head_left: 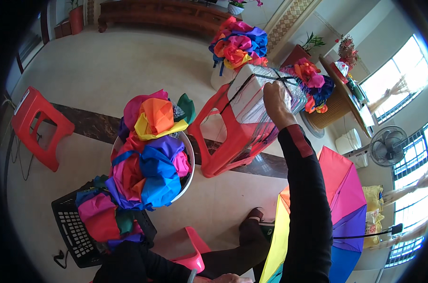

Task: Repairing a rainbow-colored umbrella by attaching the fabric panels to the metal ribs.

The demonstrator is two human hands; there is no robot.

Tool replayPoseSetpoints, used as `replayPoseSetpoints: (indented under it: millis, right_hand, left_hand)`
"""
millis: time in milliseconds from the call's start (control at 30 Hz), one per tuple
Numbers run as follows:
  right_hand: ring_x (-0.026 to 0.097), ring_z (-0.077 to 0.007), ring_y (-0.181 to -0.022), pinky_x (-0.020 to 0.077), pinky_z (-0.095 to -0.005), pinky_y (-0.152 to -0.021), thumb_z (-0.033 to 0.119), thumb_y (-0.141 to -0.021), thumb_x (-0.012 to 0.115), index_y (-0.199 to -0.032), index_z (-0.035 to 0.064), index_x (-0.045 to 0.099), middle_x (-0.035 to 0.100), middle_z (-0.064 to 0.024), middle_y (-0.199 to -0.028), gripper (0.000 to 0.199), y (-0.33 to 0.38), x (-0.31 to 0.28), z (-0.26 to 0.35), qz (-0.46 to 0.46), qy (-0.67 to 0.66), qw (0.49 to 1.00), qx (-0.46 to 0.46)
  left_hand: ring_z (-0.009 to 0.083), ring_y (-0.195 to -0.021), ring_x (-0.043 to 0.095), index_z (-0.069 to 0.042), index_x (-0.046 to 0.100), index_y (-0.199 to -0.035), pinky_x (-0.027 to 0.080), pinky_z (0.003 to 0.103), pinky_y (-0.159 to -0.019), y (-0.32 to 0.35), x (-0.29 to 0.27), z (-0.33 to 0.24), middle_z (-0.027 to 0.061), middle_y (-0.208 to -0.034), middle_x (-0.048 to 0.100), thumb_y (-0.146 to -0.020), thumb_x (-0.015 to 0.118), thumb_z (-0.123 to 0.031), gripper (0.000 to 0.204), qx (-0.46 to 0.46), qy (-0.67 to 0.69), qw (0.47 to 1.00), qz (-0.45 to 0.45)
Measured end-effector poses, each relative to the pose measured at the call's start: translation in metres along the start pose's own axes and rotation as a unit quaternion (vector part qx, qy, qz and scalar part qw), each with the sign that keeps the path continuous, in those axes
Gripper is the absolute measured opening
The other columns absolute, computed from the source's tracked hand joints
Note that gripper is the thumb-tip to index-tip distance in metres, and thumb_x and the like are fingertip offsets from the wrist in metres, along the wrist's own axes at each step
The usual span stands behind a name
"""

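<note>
My right hand (pixel 276 103) reaches forward, fingers curled closed against a bundle of thin loose strands (pixel 296 96). The strands lie over a white box (pixel 251 89), bound with a black strap, on a red plastic stool (pixel 211 120). Just what the fingers grip is hidden. At the bottom edge my left hand (pixel 230 278) is mostly cut off, its fingers out of sight. An open rainbow-coloured umbrella (pixel 339 188) spreads beside and partly behind my right forearm, its thin black shaft pointing right.
A white tub (pixel 190 165) heaped with colourful folded cloth stands in front. Left of it sit a black basket (pixel 72 226) of more cloth and a red stool (pixel 41 127). A pink plastic seat (pixel 195 250) is near my legs. A fan (pixel 389 145) stands at right.
</note>
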State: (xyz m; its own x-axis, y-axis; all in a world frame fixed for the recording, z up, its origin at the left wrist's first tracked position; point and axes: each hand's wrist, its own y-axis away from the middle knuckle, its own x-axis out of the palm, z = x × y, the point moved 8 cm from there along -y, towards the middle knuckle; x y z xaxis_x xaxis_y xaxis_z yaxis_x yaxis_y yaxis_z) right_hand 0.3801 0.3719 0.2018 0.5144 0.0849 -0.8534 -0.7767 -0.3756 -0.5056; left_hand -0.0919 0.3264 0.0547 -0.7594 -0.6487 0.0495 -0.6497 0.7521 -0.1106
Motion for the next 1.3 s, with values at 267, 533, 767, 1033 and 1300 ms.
replayPoseSetpoints:
  millis: [267, 533, 767, 1033, 1300]
  right_hand:
    - [0.056, -0.0372, -0.067, 0.0442, -0.0459, -0.053, 0.017, -0.079, 0.056, -0.094, 0.0061, 0.048, 0.053, -0.0191, -0.085, 0.021, 0.072, -0.064, 0.025, -0.022, -0.078, 0.997, -0.009]
    - [0.053, -0.0303, -0.053, 0.0419, -0.0386, -0.044, 0.013, -0.080, 0.054, -0.080, 0.0090, 0.049, 0.051, -0.0098, -0.063, 0.007, 0.284, -0.102, 0.027, 0.136, -0.203, 0.970, -0.009]
    - [0.055, -0.0255, -0.055, 0.0435, -0.0332, -0.048, 0.003, -0.073, 0.062, -0.081, 0.0042, 0.057, 0.055, -0.0104, -0.065, 0.009, 0.403, -0.178, -0.045, 0.088, -0.226, 0.961, 0.133]
    - [0.060, -0.0243, -0.066, 0.0481, -0.0319, -0.061, 0.008, -0.080, 0.060, -0.086, 0.0018, 0.061, 0.062, -0.0130, -0.075, 0.009, 0.466, -0.221, -0.083, 0.083, -0.163, 0.932, 0.311]
    - [0.059, -0.0250, -0.065, 0.0480, -0.0316, -0.060, 0.005, -0.080, 0.059, -0.086, 0.0010, 0.060, 0.061, -0.0142, -0.076, 0.007, 0.490, -0.216, -0.089, 0.104, -0.163, 0.913, 0.360]
  left_hand:
    - [0.0316, -0.076, 0.062, -0.006, 0.054, -0.100, 0.048, 0.040, -0.065, -0.005, -0.030, -0.007, 0.0191, -0.086, 0.061, -0.080, 0.059, -0.023, 0.027, -0.004, 0.036, 0.994, -0.106]
    - [0.0126, -0.065, 0.055, -0.005, 0.058, -0.094, 0.044, 0.025, -0.058, -0.008, -0.056, -0.011, 0.0046, -0.073, 0.054, -0.083, 0.059, -0.013, 0.013, 0.058, -0.023, 0.984, -0.164]
    - [0.0063, -0.062, 0.045, -0.007, 0.052, -0.081, 0.037, 0.020, -0.055, -0.064, -0.186, -0.043, -0.0009, -0.073, 0.049, -0.081, 0.049, 0.000, 0.007, 0.175, 0.079, 0.943, -0.272]
    - [0.0162, -0.072, 0.062, -0.007, 0.065, -0.084, 0.047, 0.029, -0.065, -0.169, -0.486, -0.101, 0.0124, -0.075, 0.064, -0.075, 0.060, -0.022, 0.019, 0.162, -0.300, 0.774, -0.534]
    - [0.0270, -0.070, 0.062, -0.006, 0.062, -0.078, 0.047, 0.036, -0.063, -0.234, -0.511, -0.125, 0.0149, -0.073, 0.063, -0.073, 0.058, -0.025, 0.020, 0.073, -0.478, 0.704, -0.520]
